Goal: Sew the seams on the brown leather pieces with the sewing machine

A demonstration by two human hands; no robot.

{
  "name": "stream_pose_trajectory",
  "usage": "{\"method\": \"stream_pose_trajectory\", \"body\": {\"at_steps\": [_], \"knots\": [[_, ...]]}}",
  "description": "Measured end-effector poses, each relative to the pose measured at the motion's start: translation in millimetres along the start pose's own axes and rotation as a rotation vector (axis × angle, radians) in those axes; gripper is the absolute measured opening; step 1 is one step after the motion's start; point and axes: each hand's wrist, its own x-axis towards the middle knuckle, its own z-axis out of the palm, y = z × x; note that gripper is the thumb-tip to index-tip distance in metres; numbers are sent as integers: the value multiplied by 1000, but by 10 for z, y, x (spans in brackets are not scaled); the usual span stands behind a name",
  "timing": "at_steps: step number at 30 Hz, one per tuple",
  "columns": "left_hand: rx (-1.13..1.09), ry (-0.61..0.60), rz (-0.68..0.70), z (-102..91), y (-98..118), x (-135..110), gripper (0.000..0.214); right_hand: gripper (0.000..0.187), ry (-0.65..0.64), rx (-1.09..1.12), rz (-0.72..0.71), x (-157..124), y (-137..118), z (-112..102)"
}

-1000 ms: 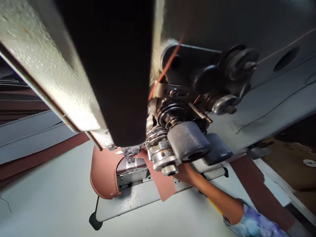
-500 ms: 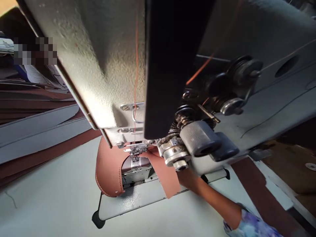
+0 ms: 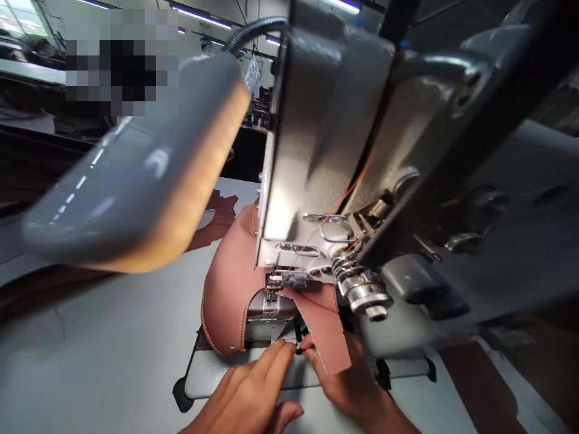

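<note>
A brown leather piece curves round the left of the sewing machine's presser foot, and a narrow brown strip hangs forward from under the needle area. My left hand reaches in from below, fingers stretched toward the strip's near edge. My right hand lies under and beside the strip, its fingertips meeting those of the left hand at a small dark point. What the fingertips pinch is too small to make out.
The grey sewing machine head fills the upper right, with a tension knob and orange thread. A grey lamp shade hangs at the left. The machine bed sits in a pale table. More brown pieces lie behind.
The view has swung up and back from close under the machine. My left hand has come into view, and both hands now meet at the strip's near edge.
</note>
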Motion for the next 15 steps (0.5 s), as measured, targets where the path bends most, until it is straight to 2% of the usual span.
{"method": "stream_pose_trajectory", "body": {"at_steps": [4, 7, 9, 12, 13, 15], "knots": [[-288, -32, -137, 138, -51, 170, 14, 13, 92, 86, -50, 94, -289, -6], [-293, 5, -194, 104, -80, 141, 19, 10, 175, 93, -30, 173, -421, 28], [-297, 11, -217, 22, -80, 88, 20, 14, 249, 46, -86, 248, -477, 14], [-232, 101, -146, -141, -75, 25, 21, 24, 290, -205, -344, 390, -503, -53], [-181, 170, -87, -198, -80, 17, 20, 26, 252, -303, -436, 440, -497, -70], [-50, 322, 37, -303, -107, 22, 20, 28, 146, -394, -531, 536, -472, -74]]}}
